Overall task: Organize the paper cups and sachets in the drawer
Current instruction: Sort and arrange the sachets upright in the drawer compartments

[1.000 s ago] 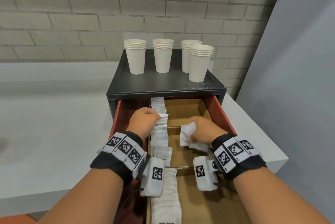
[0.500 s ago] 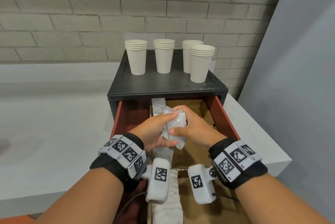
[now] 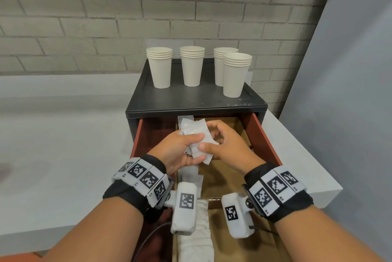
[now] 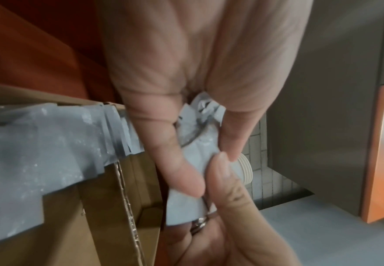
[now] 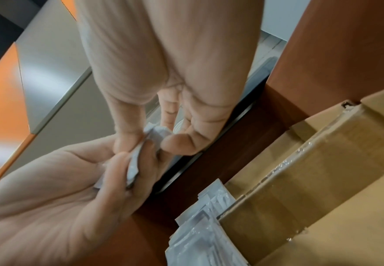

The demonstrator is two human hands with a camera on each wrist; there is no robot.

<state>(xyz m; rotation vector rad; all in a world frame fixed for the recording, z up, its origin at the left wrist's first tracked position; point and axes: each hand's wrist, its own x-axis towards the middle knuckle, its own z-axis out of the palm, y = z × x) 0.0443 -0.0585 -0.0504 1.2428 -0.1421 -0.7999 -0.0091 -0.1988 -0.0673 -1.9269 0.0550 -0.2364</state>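
Both hands hold a small bunch of white sachets (image 3: 196, 142) above the open drawer (image 3: 264, 134). My left hand (image 3: 182, 147) grips the bunch from the left, thumb across its front. My right hand (image 3: 220, 145) pinches it from the right with thumb and curled fingers. In the left wrist view the sachets (image 4: 193, 153) sit between the fingers of both hands. The right wrist view shows the sachets (image 5: 138, 158) pinched edge-on. A row of white sachets (image 3: 191, 177) lies in the drawer's left cardboard channel. Several stacks of paper cups (image 3: 235, 75) stand on the black cabinet top (image 3: 191, 98).
Cardboard dividers (image 3: 220, 179) line the drawer, with brown compartments to the right of the sachet row. The cabinet stands on a white counter (image 3: 53, 145) against a grey brick wall. A grey panel (image 3: 339, 92) rises at the right.
My hands came together from separate spots in the drawer and lifted. The sachets my right hand held now sit in a bunch gripped by both hands above the drawer.
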